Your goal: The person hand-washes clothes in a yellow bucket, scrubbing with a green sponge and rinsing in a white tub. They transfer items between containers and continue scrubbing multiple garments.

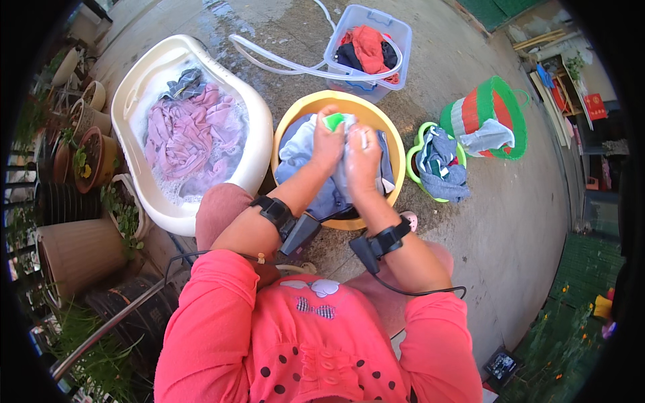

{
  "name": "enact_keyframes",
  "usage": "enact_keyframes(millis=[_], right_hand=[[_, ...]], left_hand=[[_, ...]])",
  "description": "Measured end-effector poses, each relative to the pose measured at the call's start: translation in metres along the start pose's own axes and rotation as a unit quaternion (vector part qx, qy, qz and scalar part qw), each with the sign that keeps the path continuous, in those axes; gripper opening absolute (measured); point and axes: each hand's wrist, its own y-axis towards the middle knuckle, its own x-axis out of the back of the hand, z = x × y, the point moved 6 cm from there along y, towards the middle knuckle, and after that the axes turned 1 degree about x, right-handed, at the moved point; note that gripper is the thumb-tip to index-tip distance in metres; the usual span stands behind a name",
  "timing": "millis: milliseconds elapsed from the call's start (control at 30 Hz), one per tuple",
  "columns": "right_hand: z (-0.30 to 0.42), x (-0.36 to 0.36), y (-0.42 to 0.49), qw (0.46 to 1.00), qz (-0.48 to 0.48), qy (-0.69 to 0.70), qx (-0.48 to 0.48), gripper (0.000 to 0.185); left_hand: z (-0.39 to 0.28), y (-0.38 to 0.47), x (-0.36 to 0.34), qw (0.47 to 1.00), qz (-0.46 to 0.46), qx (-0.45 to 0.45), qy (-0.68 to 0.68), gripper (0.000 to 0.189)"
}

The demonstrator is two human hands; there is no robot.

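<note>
My left hand (328, 143) is closed around a small bright green object (332, 121), perhaps a brush or soap, above the yellow basin (398, 166). Beside it, my right hand (364, 156) grips wet light-coloured cloth (341, 166), with suds on its fingers. Blue and grey garments (322, 194) fill the basin under both hands. To the left, a white plastic baby bathtub (259, 123) holds pink clothes (179, 131) and a dark patterned cloth (185, 84) in sudsy water.
Behind the basin, a clear plastic bin (403, 30) holds red and dark clothes, with a hose (282, 65) across it. Rightward are a green container (414, 174) of clothes and a woven basket (521, 131) with a light cloth. Flowerpots (83, 252) line the left side.
</note>
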Motion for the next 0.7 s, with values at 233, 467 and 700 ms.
enact_keyframes(millis=[233,467,700], right_hand=[[0.000,0.013,0.015,0.990,-0.082,-0.100,0.061,0.020],[-0.001,-0.006,0.002,0.980,-0.024,-0.168,0.106,0.024],[-0.040,0.024,0.050,0.990,-0.042,0.104,-0.082,0.025]], left_hand=[[0.003,-0.015,-0.012,0.993,0.104,0.053,-0.025,0.036],[0.000,-0.014,-0.012,0.969,0.066,0.159,-0.176,0.039],[-0.003,-0.020,-0.010,0.970,0.127,-0.040,0.206,0.043]])
